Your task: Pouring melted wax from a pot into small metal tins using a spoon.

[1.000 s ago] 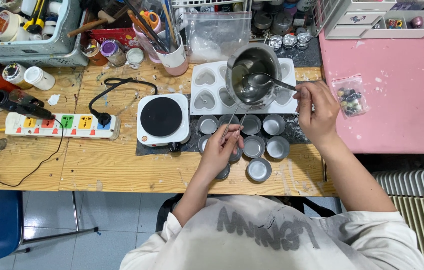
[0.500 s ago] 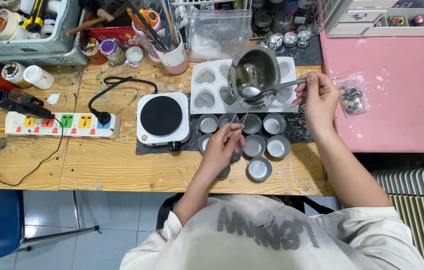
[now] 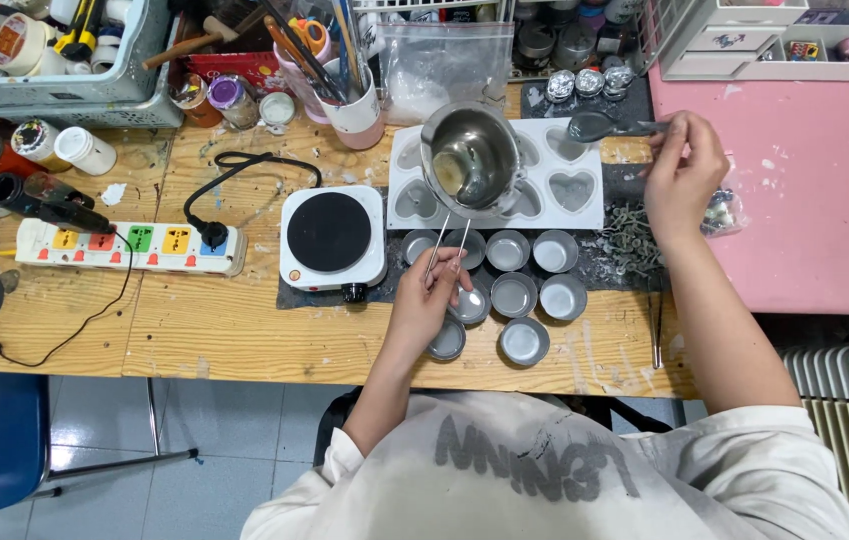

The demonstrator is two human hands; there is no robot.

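Observation:
My left hand (image 3: 432, 300) grips the thin wire handle of a small steel melting pot (image 3: 472, 160), which hangs over a white silicone mould with heart-shaped cavities (image 3: 573, 192). My right hand (image 3: 685, 172) holds a metal spoon (image 3: 595, 125) out to the right of the pot, above the mould's far corner. Several small round metal tins (image 3: 517, 293) stand on a dark mat just in front of the mould, close to my left hand. A pale residue shows inside the pot.
A white electric hot plate (image 3: 331, 236) sits left of the mould, with a power strip (image 3: 130, 245) beyond it. A cup of tools (image 3: 353, 100), a plastic bag (image 3: 450, 60), jars and a basket (image 3: 55, 70) line the back. A pink table (image 3: 805, 190) adjoins on the right; tweezers (image 3: 655, 330) lie near the front edge.
My right hand has drawn the spoon out of the pot and moved it up and to the right. The pot has shifted slightly left over the mould.

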